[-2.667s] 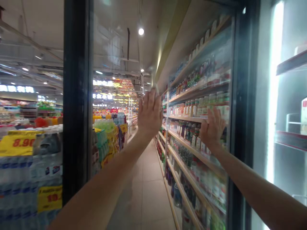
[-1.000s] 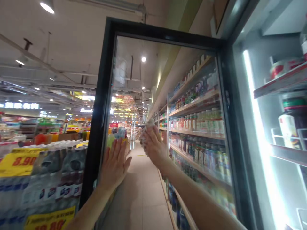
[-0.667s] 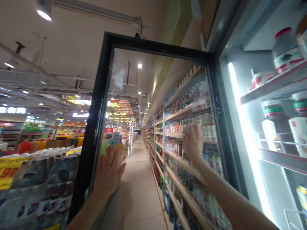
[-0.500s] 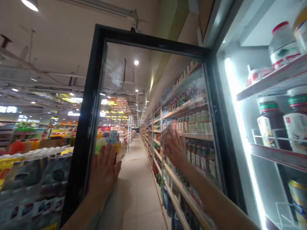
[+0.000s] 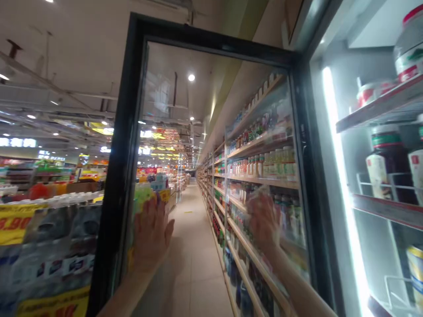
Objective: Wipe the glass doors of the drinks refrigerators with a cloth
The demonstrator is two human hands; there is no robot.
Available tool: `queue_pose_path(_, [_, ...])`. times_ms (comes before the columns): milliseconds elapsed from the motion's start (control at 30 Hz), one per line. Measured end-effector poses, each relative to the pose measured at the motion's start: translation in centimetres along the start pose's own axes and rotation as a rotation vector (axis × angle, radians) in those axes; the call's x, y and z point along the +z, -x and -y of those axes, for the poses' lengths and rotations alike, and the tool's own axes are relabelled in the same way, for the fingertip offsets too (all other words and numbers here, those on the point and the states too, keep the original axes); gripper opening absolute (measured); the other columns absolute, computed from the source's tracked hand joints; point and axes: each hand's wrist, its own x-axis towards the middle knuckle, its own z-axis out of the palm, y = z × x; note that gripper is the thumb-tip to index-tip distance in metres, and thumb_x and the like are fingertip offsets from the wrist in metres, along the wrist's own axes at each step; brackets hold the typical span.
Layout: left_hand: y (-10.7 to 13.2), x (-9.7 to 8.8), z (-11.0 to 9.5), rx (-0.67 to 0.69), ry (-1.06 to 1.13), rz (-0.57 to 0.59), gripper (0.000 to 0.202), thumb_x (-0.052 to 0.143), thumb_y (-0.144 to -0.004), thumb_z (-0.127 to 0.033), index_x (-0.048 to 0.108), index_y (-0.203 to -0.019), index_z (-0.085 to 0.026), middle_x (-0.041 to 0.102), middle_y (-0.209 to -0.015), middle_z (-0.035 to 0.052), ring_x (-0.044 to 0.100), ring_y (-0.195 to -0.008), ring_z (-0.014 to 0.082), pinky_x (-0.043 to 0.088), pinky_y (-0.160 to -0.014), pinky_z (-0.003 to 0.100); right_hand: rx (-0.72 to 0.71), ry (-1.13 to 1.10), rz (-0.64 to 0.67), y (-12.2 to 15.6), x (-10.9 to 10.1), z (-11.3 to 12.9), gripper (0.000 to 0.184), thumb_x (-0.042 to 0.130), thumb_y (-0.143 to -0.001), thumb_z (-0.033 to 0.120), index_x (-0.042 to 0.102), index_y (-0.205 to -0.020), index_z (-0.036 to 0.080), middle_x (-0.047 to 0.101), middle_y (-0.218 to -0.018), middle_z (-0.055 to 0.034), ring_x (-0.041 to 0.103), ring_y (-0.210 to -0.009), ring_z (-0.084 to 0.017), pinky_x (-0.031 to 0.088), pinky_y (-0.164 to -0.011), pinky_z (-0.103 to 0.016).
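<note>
A glass cooler door with a black frame stands open in front of me. My left hand lies flat near the left side of its pane, fingers stretched upward and holding nothing. On the right part of the glass, my right hand presses a crumpled whitish cloth; motion smears both, so the cloth's edges are unclear. Bottled drinks on shelves show around the right hand, in or through the pane.
To the right is the lit cooler interior, with a bottle on a wire-fronted shelf and a can lower down. Packs of bottled drinks with yellow price signs stand at left. A tiled aisle floor runs ahead.
My right hand has moved right and down across the glass with the cloth. My left hand stays flat near the left side of the door. The view has shifted slightly.
</note>
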Motion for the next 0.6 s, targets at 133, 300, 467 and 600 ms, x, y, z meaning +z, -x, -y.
queue_pose_path(133, [2.6, 0.2, -0.5, 0.062, 0.002, 0.003, 0.064, 0.039, -0.089, -0.027, 0.009, -0.144, -0.017, 0.025, -0.148, 0.0141, 0.015, -0.139, 0.0247, 0.014, -0.111, 0.050, 0.319, 0.080, -0.096, 0.9, -0.3, -1.4, 0.048, 0.036, -0.087, 0.024, 0.042, -0.134, 0.018, 0.035, -0.142, -0.0169, 0.027, -0.134, -0.032, 0.029, -0.100, -0.059])
queue_pose_path(300, [2.8, 0.4, -0.2, 0.054, 0.024, 0.022, 0.062, 0.038, -0.089, -0.027, 0.011, -0.144, -0.017, 0.027, -0.147, 0.0129, 0.017, -0.139, 0.0242, 0.015, -0.111, 0.048, -0.262, -0.183, 0.107, 2.6, 0.3, 6.6, 0.038, 0.041, -0.086, 0.017, 0.055, -0.119, 0.029, 0.049, -0.134, -0.0002, 0.029, -0.134, -0.020, 0.018, -0.111, -0.047])
queue_pose_path(467, [2.5, 0.2, -0.2, 0.067, 0.036, 0.031, 0.064, 0.038, -0.089, -0.027, 0.007, -0.145, -0.018, 0.024, -0.148, 0.0125, 0.014, -0.139, 0.0247, 0.015, -0.111, 0.049, 0.109, 0.008, -0.035, 4.4, -1.0, 1.7, 0.047, 0.037, -0.087, 0.020, 0.040, -0.134, 0.025, 0.034, -0.145, -0.0091, 0.025, -0.136, -0.025, 0.023, -0.106, -0.053])
queue_pose_path(600, [2.6, -0.1, -0.5, 0.043, 0.032, 0.039, 0.065, 0.040, -0.088, -0.028, 0.009, -0.145, -0.018, 0.025, -0.148, 0.0135, 0.017, -0.139, 0.0248, 0.015, -0.111, 0.049, 0.174, 0.005, 0.035, 5.8, -1.4, 3.1, 0.053, 0.038, -0.085, 0.015, 0.036, -0.138, 0.022, 0.033, -0.145, -0.0130, 0.023, -0.136, -0.029, 0.027, -0.103, -0.054])
